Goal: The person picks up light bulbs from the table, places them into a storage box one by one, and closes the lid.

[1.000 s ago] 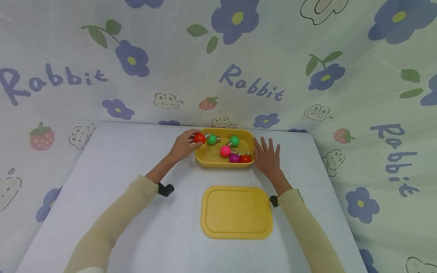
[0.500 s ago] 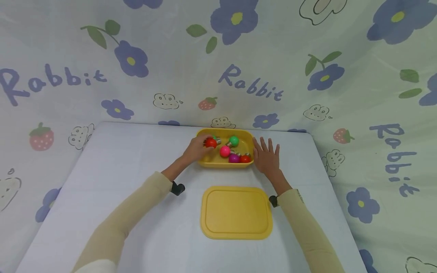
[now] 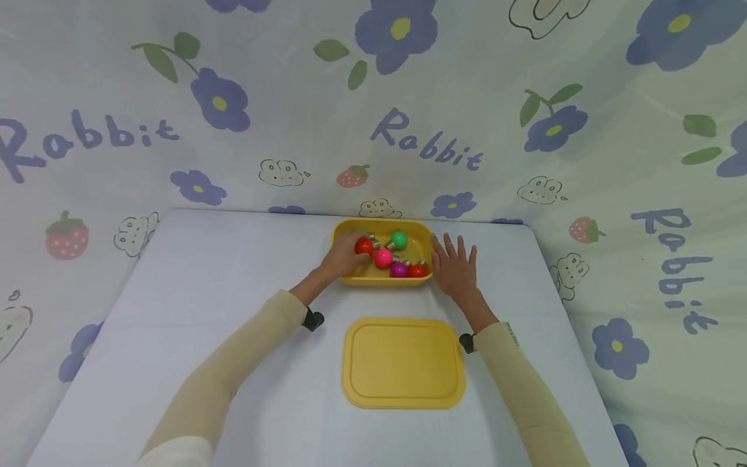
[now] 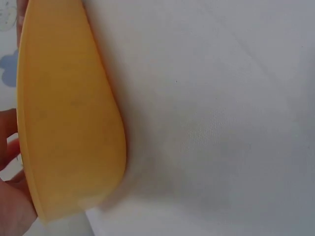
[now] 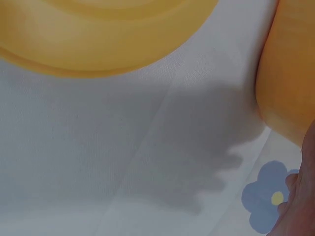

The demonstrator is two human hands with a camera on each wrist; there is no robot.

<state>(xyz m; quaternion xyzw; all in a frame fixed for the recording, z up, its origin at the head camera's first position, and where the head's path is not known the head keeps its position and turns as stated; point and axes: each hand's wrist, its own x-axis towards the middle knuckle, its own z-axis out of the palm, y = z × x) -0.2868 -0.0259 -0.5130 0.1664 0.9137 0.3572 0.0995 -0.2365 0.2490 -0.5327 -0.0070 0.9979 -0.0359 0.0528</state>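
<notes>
In the head view, my left hand reaches over the left end of a yellow plastic box. Its fingers and thumb hold a red toy light bulb low inside the box. Between the fingers, the left wrist view shows a bit of the red bulb past the box wall. Around it in the box lie a pink bulb, a purple bulb, a second red bulb and a green bulb. Another green one is mostly hidden by my left hand. My right hand, fingers straight, rests against the box's right end.
A flat yellow lid lies on the white tabletop, nearer to me than the box. Behind the table hangs a cloth printed with flowers and rabbits. A dark camera mount sits at my left wrist.
My left hand has carried the red bulb rightward and down from the box's left rim to inside it, beside the pink bulb. The right hand stays in place.
</notes>
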